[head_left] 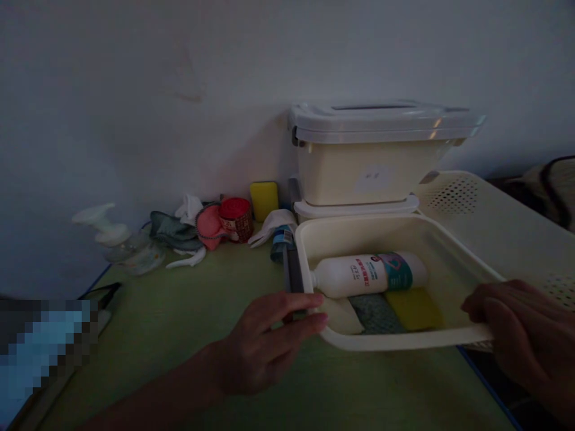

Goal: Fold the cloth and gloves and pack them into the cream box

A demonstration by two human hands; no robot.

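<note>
An open cream plastic storage box (395, 342) is between my two hands, its inside facing me. A white bottle (345, 275) with a teal label lies on its side in it, over a yellow sponge (417, 310), a grey-green cloth (377, 314) and a pale cloth (339, 315). My left hand (269, 335) is closed on the box's front left corner, fingers over the rim near a grey latch (293, 269). At the front right, my right hand (521, 335) grips the rim, with some of its fingers hidden.
Behind stands a lidded storage box (372, 170), with a perforated white basket (507, 209) to the right. Along the wall on the green table (188, 335) are a pump bottle (130, 245), crumpled cloths (175, 230), a red tin (236, 220), a yellow sponge and a blue-labelled bottle (282, 242).
</note>
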